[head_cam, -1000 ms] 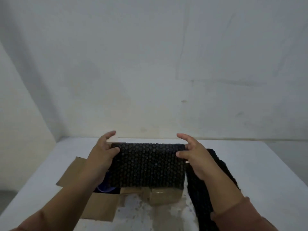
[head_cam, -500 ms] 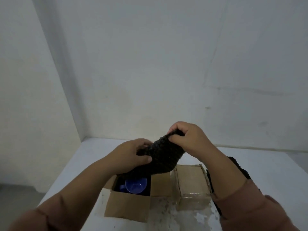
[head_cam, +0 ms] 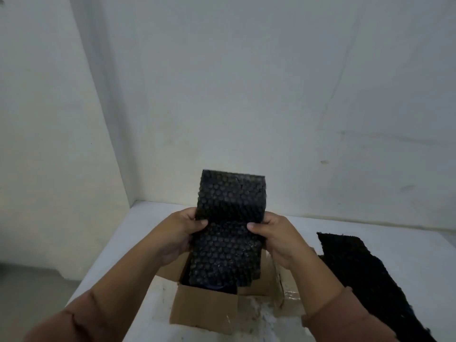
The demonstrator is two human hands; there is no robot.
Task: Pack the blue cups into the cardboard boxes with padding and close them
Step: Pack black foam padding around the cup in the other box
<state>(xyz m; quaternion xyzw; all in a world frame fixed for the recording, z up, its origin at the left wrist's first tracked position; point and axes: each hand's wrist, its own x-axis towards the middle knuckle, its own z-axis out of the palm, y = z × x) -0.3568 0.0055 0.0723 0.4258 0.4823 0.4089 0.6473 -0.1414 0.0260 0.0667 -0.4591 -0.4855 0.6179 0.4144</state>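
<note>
Left hand: the left hand [head_cam: 181, 230] pinches the left edge of the bubble-wrap sheet [head_cam: 229, 228], thumb on the near face, fingers curled behind.
Right hand: the right hand [head_cam: 276, 236] pinches the sheet's right edge the same way, thumb tip pressed on the bubbles.
Padding: black, folded, held upright between the two hands; its lower end hangs into the mouth of the open box [head_cam: 204, 309].
Blue cup: only a dark bluish sliver shows under the wrap inside the open box, so I judge the cup sits there but cannot confirm it.
Second box: a cardboard box [head_cam: 272, 277] stands touching the open one at its 3 o'clock; mostly hidden by the right wrist, and whether it is closed cannot be told.
Spare padding: more black wrap [head_cam: 365, 275] lies flat on the table [head_cam: 138, 245] at 3 o'clock of the boxes, apart from them.
Step in hand: probably lowering the wrap over the cup. Best done by keeping the fold square to the opening and pressing evenly so no corner rides up over the flaps.
Edges: the open box stands near the table's left edge at 9 o'clock; a sideways shove could push it off.
Open room: bare table from 12 to 2 o'clock, toward the wall.
</note>
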